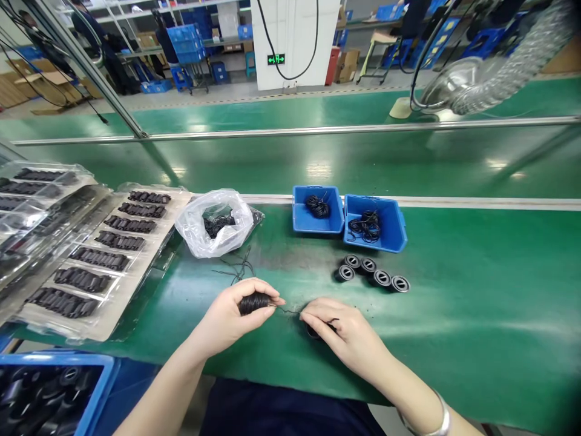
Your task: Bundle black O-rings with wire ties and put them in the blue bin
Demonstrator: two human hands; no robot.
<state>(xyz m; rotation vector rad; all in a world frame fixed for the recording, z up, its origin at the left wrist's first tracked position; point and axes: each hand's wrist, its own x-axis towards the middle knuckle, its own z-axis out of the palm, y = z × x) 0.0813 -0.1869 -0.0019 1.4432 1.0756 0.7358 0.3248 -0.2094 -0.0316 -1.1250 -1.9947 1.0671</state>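
A wound bundle of thin black cord (255, 303) is gripped in my left hand (224, 315), with the fingers wrapped round it. From it a thin strand runs right to my right hand (347, 333), whose thumb and fingertips are pinched on the cord. A dark rounded part (313, 331) shows beneath the right hand; most of it is hidden, and I cannot tell whether it is held or rests on the table. A short black cord end sticks up by the right fingers. Loose black cords (238, 266) lie just beyond the left hand.
Two blue bins (318, 225) hold black cord coils. Several black cylindrical parts (382, 278) stand before them. A plastic bag (193, 233) contains black cords. Trays of small black parts (102, 290) cover the left side, above a blue crate (106, 363). A ventilation duct (508, 72) hangs upper right.
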